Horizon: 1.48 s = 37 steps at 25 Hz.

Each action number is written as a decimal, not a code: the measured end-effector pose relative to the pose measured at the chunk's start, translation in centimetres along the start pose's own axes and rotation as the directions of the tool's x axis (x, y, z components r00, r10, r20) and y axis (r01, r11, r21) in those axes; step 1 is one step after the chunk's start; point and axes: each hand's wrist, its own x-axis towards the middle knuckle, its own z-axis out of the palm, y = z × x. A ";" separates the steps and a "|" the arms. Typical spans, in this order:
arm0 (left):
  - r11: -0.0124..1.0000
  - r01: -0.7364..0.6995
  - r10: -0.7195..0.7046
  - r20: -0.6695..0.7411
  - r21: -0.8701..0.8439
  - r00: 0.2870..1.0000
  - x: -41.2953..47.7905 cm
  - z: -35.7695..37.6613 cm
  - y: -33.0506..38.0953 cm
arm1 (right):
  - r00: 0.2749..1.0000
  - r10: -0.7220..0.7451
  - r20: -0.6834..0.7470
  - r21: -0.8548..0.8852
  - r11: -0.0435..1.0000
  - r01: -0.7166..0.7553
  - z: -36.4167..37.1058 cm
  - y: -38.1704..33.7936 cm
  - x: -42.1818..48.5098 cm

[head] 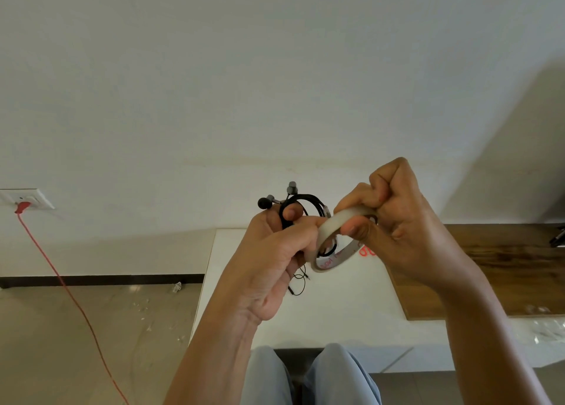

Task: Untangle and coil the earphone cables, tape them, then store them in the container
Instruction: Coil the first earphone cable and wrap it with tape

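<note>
White table — tape roll, coiled earphones

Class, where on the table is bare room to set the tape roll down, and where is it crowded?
Bare: the white table between the forearms, up to the wooden board. Crowded: the loose black cable under the left hand and red scissors beside the right hand.

No words can be read here

Red letters run round the inside ring of the tape roll, but they are too blurry and too bent to spell out. More red marks sit on the white table just beside the roll. They look like round loops, are partly hidden, and cannot be read either.
</note>
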 end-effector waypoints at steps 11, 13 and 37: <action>0.992 -0.003 0.009 -0.045 0.128 0.999 0.4 0.0 -0.2 | 0.999 -0.012 0.047 -0.024 1.000 0.013 -0.1 0.6 -0.2; 0.997 0.002 0.000 -0.034 0.083 0.999 0.3 0.0 -0.1 | 0.999 -0.002 0.040 -0.005 1.000 0.002 -0.2 0.6 -0.1; 0.993 -0.059 0.040 0.173 0.106 0.984 0.6 -0.7 -1.1 | 0.989 0.054 -0.141 0.244 0.970 -0.018 0.8 2.8 -1.0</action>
